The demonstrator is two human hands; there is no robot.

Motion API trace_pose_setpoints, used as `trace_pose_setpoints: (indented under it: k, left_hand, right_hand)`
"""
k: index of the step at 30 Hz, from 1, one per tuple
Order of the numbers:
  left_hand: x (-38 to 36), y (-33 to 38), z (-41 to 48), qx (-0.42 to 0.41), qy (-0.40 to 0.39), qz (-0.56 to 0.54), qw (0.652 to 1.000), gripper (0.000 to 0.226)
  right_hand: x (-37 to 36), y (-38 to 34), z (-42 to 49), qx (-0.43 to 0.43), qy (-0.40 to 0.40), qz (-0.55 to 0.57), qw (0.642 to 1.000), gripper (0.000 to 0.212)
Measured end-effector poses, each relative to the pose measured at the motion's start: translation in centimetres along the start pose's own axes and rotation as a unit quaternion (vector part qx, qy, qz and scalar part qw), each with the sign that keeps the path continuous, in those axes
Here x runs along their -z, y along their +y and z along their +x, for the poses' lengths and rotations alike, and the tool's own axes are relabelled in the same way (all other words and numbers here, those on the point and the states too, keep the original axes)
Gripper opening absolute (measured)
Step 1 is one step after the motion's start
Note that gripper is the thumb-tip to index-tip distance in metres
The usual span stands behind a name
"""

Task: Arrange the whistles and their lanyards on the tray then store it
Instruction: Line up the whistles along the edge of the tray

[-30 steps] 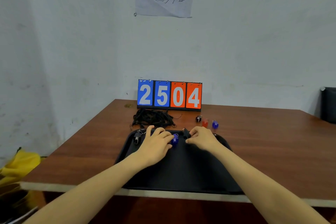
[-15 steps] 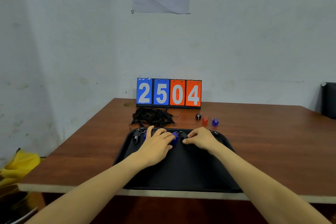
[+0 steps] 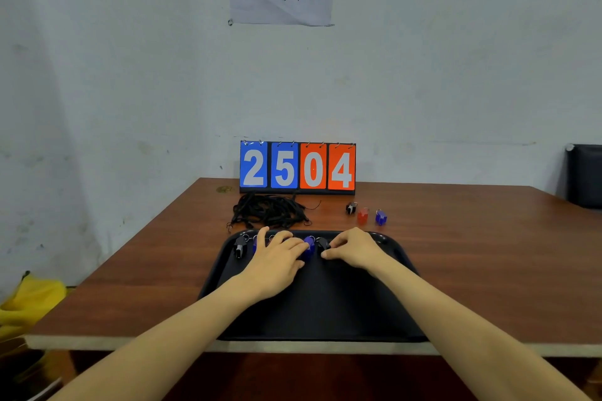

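Observation:
A black tray point(image 3: 319, 309) lies at the table's near edge. Along its far rim sit a black whistle point(image 3: 240, 246), a blue one point(image 3: 255, 242) partly hidden, a blue whistle point(image 3: 308, 246) and a black whistle point(image 3: 322, 242). My left hand point(image 3: 277, 257) lies flat over the row, its fingertips touching the blue whistle in the middle. My right hand point(image 3: 355, 249) has curled fingers and pinches the black whistle beside it. Off the tray, a pile of black lanyards point(image 3: 270, 212) lies behind it, with black point(image 3: 351, 208), red point(image 3: 362, 216) and blue point(image 3: 380, 217) whistles to the right.
A flip scoreboard point(image 3: 297, 166) reading 2504 stands against the wall at the back of the brown table point(image 3: 488, 254). A dark box point(image 3: 584, 176) sits at the far right. Yellow cloth point(image 3: 29, 303) lies on the floor to the left.
Both hands stay at the tray's far rim; my right hand's fingers have drawn in slightly around the black whistle. The view has shifted a little.

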State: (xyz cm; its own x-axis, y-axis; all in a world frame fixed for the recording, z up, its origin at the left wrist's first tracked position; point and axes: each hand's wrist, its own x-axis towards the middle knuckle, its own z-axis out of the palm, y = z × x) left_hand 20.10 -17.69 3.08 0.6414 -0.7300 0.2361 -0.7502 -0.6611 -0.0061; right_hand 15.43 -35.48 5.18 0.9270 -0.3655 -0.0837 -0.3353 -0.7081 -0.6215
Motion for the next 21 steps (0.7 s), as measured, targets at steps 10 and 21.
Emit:
trace_pose_setpoints:
  k: [10, 21]
  left_hand:
    - [0.8, -0.3, -0.2, 0.024, 0.025, -0.025, 0.999, 0.044]
    - [5.4, -0.2, 1.9, 0.044, 0.061, -0.059, 0.995, 0.037]
  right_hand:
    - [1.3, 0.3, -1.3, 0.024, -0.013, 0.001, 1.000, 0.046]
    - [6.9, 1.2, -4.8, 0.077, 0.094, 0.009, 0.993, 0.034]
